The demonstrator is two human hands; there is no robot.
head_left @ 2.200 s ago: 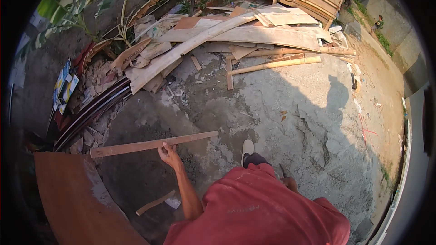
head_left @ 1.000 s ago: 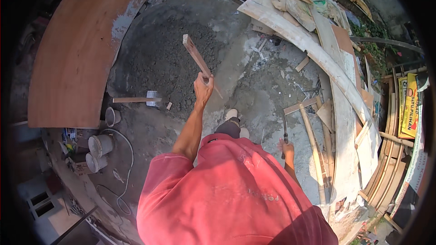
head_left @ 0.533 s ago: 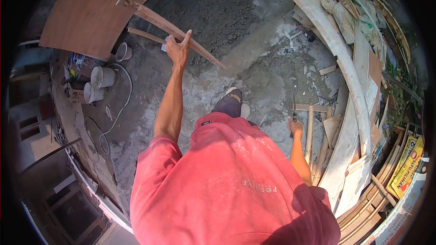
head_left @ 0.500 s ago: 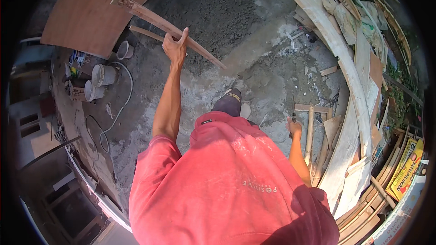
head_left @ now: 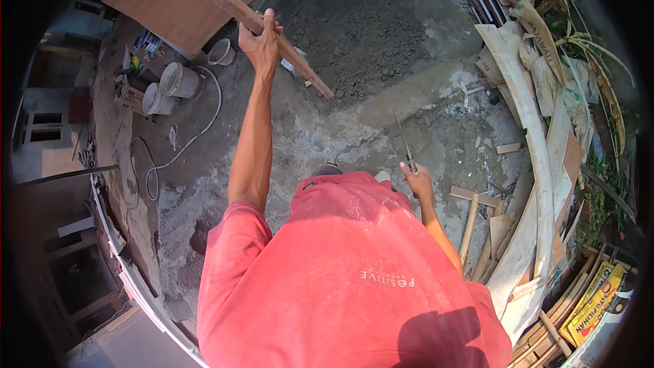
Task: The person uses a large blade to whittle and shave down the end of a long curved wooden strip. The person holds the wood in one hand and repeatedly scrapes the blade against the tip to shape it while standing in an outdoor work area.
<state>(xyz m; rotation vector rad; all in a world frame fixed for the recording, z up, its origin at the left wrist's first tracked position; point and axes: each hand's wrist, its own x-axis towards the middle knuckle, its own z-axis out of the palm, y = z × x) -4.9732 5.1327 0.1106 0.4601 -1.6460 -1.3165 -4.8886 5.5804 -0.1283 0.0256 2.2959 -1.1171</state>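
My left hand is closed around a long wooden plank, its arm stretched forward. The plank slants from the upper left down to the right, its near end close to the grey ground. Lower on the right, my right hand grips the handle of a hand tool with a long thin blade. That blade points forward and shows nearly edge-on, so its exact kind is unclear. Ahead of me lies a patch of dark, crumbly grey material.
A brown plywood sheet lies at the far left. Nearer stand two pale buckets and a smaller tub, beside a curving hose. Long weathered boards line the right side, with wooden poles next to them.
The plank has gone up and left in the picture with my left hand. My right hand has moved forward and inward, and the tool's blade now shows more clearly. The view has shifted.
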